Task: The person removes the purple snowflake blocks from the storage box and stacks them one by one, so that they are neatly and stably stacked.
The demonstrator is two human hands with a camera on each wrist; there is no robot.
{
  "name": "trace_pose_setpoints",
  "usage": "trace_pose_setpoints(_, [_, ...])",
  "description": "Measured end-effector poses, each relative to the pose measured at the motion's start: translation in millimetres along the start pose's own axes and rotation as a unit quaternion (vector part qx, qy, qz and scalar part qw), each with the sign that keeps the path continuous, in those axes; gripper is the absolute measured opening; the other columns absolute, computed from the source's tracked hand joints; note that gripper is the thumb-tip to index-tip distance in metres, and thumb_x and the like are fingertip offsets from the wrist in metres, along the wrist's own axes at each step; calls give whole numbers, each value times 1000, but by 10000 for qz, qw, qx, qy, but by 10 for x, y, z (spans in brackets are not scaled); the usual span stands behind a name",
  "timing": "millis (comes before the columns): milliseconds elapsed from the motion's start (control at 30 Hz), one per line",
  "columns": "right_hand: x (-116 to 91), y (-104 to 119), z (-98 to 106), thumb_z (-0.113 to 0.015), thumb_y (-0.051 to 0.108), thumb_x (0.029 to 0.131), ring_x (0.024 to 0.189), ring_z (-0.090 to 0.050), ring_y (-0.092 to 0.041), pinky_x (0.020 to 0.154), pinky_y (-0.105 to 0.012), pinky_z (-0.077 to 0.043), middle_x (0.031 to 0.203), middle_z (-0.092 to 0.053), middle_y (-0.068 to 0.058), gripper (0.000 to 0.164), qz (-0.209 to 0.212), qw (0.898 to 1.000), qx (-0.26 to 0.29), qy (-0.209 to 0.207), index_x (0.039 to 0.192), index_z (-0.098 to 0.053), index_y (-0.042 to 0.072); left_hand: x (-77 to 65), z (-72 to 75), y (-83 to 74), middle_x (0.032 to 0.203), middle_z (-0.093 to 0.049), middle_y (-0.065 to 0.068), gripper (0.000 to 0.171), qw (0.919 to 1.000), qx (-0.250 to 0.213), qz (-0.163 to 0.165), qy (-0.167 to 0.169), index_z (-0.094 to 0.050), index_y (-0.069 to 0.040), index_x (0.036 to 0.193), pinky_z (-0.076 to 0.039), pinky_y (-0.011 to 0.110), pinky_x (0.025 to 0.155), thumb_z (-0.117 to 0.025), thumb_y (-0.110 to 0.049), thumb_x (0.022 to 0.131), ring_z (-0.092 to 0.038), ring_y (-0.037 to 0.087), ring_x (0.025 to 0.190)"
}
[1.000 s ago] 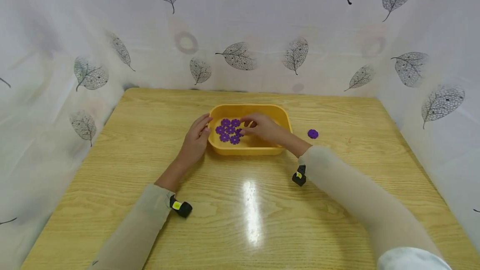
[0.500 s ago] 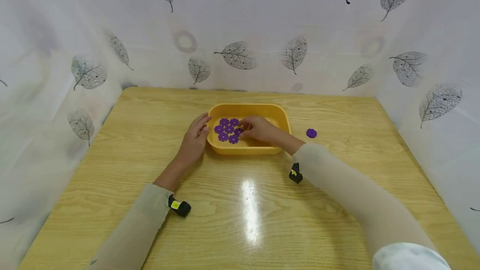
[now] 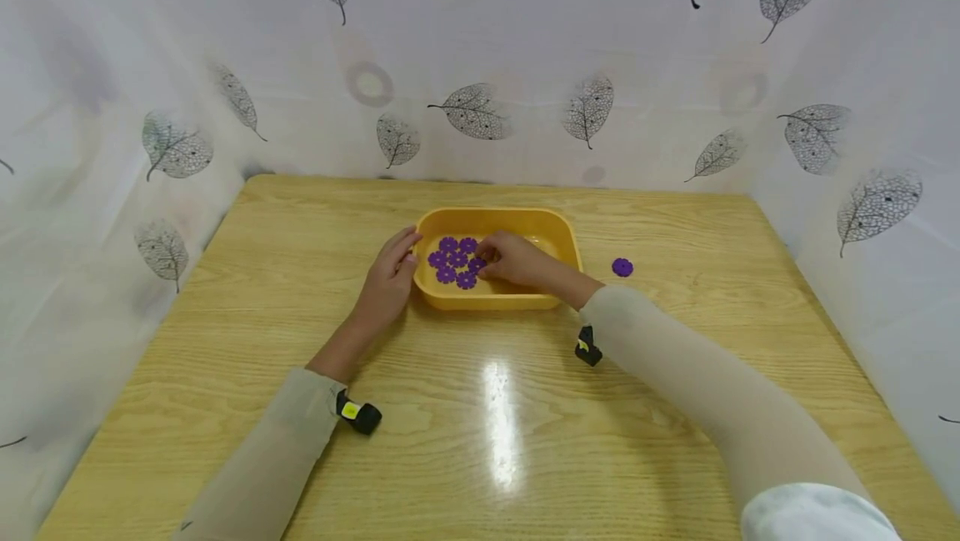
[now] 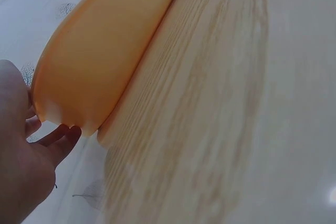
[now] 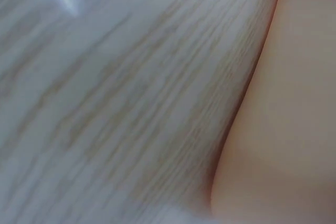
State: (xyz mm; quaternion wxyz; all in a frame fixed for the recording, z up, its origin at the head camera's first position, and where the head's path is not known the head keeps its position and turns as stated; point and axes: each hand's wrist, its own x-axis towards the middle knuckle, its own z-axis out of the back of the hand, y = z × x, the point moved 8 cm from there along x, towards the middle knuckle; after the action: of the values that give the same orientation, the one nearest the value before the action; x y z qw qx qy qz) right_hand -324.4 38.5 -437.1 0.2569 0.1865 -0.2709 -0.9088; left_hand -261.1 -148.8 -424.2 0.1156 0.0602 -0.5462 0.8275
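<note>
A yellow plastic basin (image 3: 487, 303) holds several purple notched flower-shaped discs (image 3: 447, 259), lying flat in its left half. My left hand (image 3: 386, 278) touches the basin's left end, fingertips at the rim and thumb against the outer wall. In the left wrist view, fingers of the left hand (image 4: 23, 156) rest against the orange-looking basin wall (image 4: 100, 51). Inside the basin, my right hand (image 3: 517, 260) pinches the rightmost purple disc (image 3: 476, 264) between thumb and fingers. The right wrist view shows the basin's outer wall (image 5: 283, 129) but no fingers.
One more purple disc (image 3: 622, 267) lies on the wooden table (image 3: 450, 408), right of the basin. A white leaf-printed cloth (image 3: 517, 41) hangs behind and at both sides. Each sleeve cuff carries a small black camera (image 3: 588, 347).
My right thumb and fingers have closed from a wider gap onto the rightmost disc. The right forearm has shifted slightly left. The left hand stays at the basin's end.
</note>
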Motion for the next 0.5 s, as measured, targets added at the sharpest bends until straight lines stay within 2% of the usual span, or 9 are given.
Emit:
trace_pose_setpoints(300, [-2,-27,-4,-70,16,96,104,-61,-24,93,-37,-54,112,-65,-10,29,-239,9990,368,-69,121,-60,5,0,2,7,162,-33,11,43,9999,4,103,78,-45,-2,150,-26,43,126,-38,-12,109,-26,27,153])
trace_pose_setpoints(500, [-6,-45,-2,-70,17,96,104,-61,-24,92,-37,-53,112,-65,-11,33,-283,9987,423,-37,126,-59,7,-1,-4,9,162,-33,11,43,9999,-22,70,87,-45,-2,150,-24,44,126,-38,-14,109,-26,27,153])
